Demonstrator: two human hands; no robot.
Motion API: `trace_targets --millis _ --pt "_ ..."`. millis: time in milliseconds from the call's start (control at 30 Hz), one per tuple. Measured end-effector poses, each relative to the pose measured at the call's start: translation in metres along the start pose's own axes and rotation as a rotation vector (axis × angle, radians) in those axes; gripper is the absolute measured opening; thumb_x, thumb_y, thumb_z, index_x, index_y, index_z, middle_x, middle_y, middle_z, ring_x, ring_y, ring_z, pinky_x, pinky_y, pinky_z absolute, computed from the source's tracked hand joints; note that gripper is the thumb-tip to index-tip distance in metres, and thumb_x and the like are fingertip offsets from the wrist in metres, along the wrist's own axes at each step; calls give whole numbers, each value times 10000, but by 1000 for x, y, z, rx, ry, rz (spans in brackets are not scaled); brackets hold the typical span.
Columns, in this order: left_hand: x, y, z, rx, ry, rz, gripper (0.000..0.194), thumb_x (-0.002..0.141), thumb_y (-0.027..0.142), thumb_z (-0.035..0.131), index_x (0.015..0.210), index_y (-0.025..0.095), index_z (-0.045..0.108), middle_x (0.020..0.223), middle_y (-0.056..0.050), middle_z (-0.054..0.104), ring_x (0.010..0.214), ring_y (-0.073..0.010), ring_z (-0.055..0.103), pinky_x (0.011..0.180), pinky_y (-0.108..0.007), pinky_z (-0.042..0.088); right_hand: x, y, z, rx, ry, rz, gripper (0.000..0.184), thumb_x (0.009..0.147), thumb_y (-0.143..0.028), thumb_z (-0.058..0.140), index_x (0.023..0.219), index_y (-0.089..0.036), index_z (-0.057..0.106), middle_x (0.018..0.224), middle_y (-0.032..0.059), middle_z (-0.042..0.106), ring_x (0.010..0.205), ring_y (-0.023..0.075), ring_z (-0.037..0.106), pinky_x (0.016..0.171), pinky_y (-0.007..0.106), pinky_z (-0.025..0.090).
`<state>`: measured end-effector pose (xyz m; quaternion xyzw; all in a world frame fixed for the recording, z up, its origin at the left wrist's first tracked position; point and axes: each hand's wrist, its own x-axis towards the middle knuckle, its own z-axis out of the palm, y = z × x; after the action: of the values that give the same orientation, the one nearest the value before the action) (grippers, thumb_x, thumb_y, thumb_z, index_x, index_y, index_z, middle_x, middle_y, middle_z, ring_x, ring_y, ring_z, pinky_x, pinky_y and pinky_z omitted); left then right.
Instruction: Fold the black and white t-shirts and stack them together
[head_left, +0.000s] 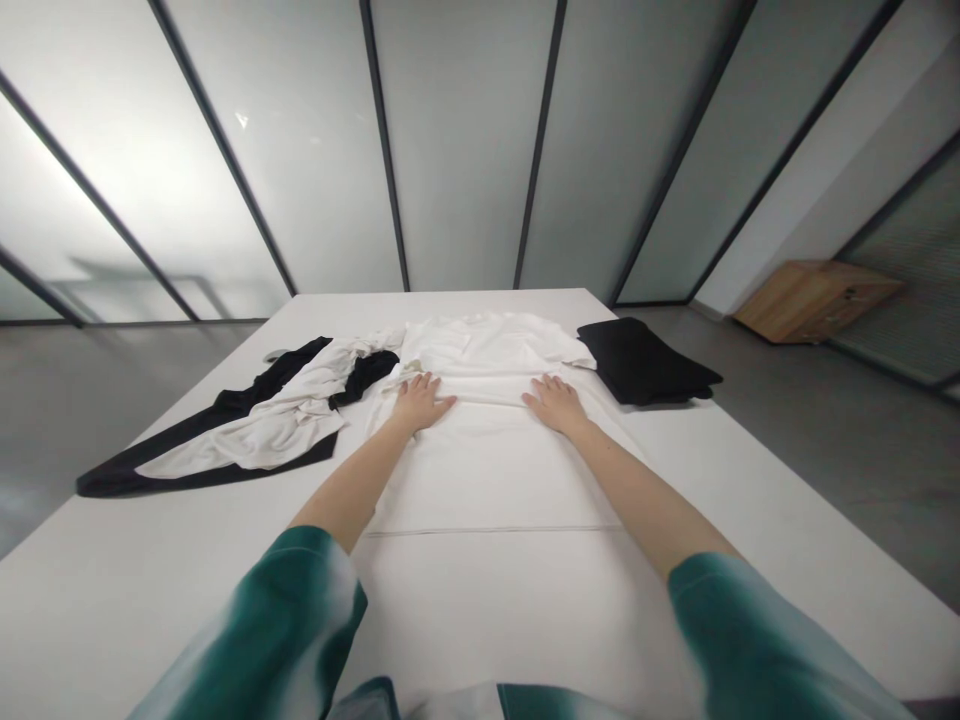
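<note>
While left hand [418, 405] and right hand [559, 405] lie on white garment [491, 345] | fingers [551, 384] spread | black stack [645, 360] rightward

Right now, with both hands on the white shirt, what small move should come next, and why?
Probably a light outward sweep by the left hand and right hand. They rest apart on the white shirt, and creases run across it between them, while the part nearer the hem looks flatter. Smoothing toward the sides might ease those creases.
</note>
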<state>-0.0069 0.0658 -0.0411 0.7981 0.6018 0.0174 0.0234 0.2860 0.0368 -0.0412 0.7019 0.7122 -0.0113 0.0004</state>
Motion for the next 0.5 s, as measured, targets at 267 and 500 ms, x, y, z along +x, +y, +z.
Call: trace_targets --millis 267,500 --pt "-19 -16 1 32 -26 -39 814 919 702 287 1540 176 302 1630 -160 189 1502 -319 169 1186 -495 188 -15 -9 6 -16 -26 -79 703 988 -587 237 1523 -140 328 1605 185 253 1469 317 234 1158 456 192" --pt "-37 -16 3 77 69 -4 822 915 674 348 1558 170 260 1635 -158 170 1501 -322 173 1199 -476 164 -30 -18 1 -21 49 -55 647 974 -605 285 1408 -170 487 1510 182 421 1371 328 381 1103 489 269"
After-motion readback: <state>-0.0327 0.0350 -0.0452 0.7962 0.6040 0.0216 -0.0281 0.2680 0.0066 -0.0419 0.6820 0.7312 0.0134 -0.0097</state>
